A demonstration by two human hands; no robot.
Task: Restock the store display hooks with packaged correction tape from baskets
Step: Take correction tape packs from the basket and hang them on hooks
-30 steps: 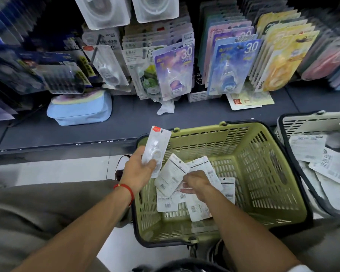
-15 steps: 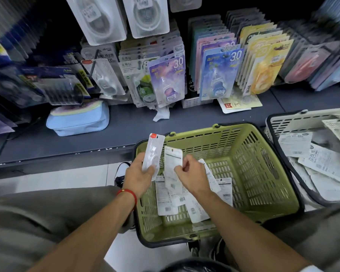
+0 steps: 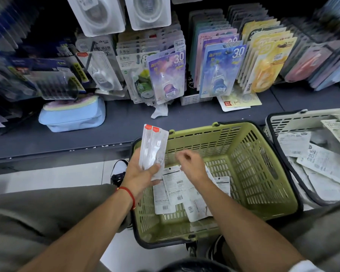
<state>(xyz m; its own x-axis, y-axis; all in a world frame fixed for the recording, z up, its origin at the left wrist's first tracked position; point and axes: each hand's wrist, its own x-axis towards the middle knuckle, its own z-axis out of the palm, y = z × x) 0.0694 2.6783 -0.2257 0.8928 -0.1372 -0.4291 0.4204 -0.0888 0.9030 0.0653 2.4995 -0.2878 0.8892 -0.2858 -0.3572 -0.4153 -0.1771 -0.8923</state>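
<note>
My left hand (image 3: 140, 173) holds two clear correction tape packs (image 3: 153, 148) with red tops, upright over the near-left corner of the green basket (image 3: 241, 160). My right hand (image 3: 190, 163) hovers just right of them over the basket, fingers loosely curled and blurred, holding nothing. Several more packs (image 3: 175, 189) lie face down on the basket floor. Display hooks above the shelf carry hanging correction tape packs, among them a matching clear pack with a red top (image 3: 100, 71).
A white basket (image 3: 294, 118) with larger white packs stands to the right. A light blue pouch (image 3: 73, 114) and a paper scrap (image 3: 159, 111) lie on the dark shelf (image 3: 67, 138). My knees flank the green basket on the tiled floor.
My right hand lifted a pack from the green basket and passed it to my left hand, which now holds two. The right hand has let go.
</note>
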